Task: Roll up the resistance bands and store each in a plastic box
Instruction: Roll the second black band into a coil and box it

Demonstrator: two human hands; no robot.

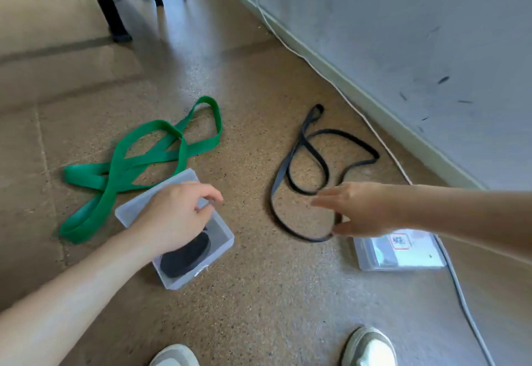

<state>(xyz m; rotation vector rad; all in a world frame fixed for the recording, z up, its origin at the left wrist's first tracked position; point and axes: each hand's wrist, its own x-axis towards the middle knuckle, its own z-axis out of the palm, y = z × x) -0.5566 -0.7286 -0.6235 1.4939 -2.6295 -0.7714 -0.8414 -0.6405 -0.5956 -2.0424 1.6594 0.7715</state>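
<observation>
A clear plastic box (pixel 223 239) stands open on the floor with a rolled black band (pixel 184 256) inside. My left hand (pixel 175 213) hovers over this box with loosely curled fingers and holds nothing that I can see. A wide green band (pixel 144 158) lies loose and tangled behind the box. A thin black band (pixel 305 149) lies unrolled in loops to the right. My right hand (pixel 359 210) reaches over its near loop with fingers straight, the thumb close to the band. A second clear box (pixel 403 253) with a label sits beneath that hand.
A grey wall (pixel 403 34) runs along the right with a white cable (pixel 460 293) on the floor at its foot. Black chair legs (pixel 109 5) stand at the far left. My two shoes (pixel 368 348) are at the bottom edge.
</observation>
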